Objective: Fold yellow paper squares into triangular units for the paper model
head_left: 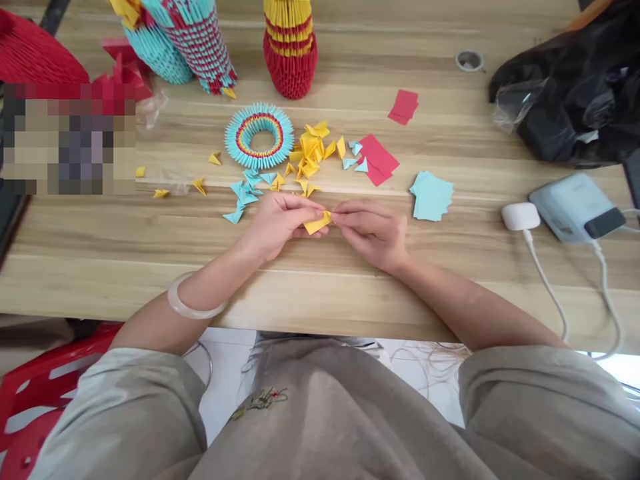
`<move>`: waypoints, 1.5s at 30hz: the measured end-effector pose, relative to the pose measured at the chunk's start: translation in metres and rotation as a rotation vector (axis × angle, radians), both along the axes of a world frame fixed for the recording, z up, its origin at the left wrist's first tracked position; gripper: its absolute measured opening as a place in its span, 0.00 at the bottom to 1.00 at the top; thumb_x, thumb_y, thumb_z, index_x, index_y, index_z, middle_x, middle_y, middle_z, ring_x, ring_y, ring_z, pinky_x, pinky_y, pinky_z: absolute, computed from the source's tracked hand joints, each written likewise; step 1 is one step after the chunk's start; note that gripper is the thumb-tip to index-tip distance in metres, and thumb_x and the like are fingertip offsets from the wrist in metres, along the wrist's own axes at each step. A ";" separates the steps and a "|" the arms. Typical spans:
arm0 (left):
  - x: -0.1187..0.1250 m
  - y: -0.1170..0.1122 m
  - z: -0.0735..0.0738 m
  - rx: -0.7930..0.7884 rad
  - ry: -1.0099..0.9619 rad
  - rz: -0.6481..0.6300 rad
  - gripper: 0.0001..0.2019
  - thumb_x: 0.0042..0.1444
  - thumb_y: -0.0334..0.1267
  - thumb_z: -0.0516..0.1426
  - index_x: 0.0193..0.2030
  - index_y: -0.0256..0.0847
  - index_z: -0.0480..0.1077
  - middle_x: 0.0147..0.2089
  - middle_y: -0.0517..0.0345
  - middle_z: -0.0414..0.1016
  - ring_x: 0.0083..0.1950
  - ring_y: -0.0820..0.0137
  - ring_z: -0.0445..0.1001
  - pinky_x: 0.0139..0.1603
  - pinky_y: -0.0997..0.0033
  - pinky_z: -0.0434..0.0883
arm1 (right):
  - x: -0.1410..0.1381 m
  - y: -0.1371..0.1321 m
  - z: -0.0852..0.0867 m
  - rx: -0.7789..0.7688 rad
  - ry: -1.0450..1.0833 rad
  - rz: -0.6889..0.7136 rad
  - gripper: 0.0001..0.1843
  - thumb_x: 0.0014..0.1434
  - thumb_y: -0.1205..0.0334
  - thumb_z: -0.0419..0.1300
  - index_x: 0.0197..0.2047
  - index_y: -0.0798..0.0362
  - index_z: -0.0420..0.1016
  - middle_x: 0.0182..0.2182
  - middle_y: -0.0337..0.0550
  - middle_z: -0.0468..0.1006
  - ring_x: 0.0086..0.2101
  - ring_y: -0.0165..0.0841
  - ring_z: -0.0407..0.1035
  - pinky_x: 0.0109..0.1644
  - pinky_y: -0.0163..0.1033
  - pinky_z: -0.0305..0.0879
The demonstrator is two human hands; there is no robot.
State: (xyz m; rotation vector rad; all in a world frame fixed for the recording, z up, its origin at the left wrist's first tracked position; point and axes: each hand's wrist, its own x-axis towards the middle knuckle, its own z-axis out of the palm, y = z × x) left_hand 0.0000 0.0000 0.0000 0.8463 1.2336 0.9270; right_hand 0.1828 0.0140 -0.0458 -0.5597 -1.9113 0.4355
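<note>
Over the table's front half, my left hand (pixel 281 223) pinches a small folded piece of yellow paper (pixel 316 225) between thumb and fingers. The fingertips of my right hand (pixel 374 230) are closed on the right end of the same piece. Just beyond my hands lies a loose pile of folded yellow paper pieces (pixel 311 150). Several folded light-blue pieces (pixel 245 192) sit by my left fingers. Behind them rests a ring of folded paper (pixel 231 137), light blue outside with red and yellow rows inside.
Red paper sheets (pixel 376 160) and a stack of light-blue sheets (pixel 432 197) lie to the right. A red and yellow paper vase (pixel 290 63) stands at the back. A white charger (pixel 520 217), a power bank (pixel 570 207) and a black bag (pixel 560 93) occupy the right side.
</note>
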 end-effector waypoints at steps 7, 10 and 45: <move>0.005 -0.009 -0.004 0.296 0.295 0.049 0.02 0.47 0.29 0.63 0.29 0.35 0.79 0.25 0.59 0.80 0.26 0.70 0.79 0.29 0.73 0.78 | 0.002 -0.001 -0.001 0.211 -0.126 -0.034 0.09 0.61 0.72 0.60 0.42 0.52 0.79 0.37 0.46 0.83 0.38 0.32 0.79 0.43 0.35 0.78; 0.005 -0.012 -0.009 0.430 0.443 0.051 0.04 0.47 0.32 0.63 0.31 0.37 0.80 0.27 0.59 0.80 0.27 0.70 0.79 0.29 0.75 0.76 | 0.001 -0.004 0.000 0.221 -0.125 -0.064 0.08 0.60 0.72 0.61 0.41 0.52 0.78 0.36 0.46 0.82 0.37 0.31 0.78 0.42 0.34 0.78; 0.000 -0.012 -0.008 0.558 0.326 -0.043 0.03 0.52 0.35 0.64 0.31 0.39 0.78 0.27 0.60 0.80 0.27 0.72 0.79 0.31 0.75 0.76 | -0.005 -0.002 0.007 -0.832 0.165 0.204 0.17 0.56 0.48 0.65 0.35 0.55 0.80 0.31 0.43 0.83 0.32 0.31 0.77 0.38 0.36 0.77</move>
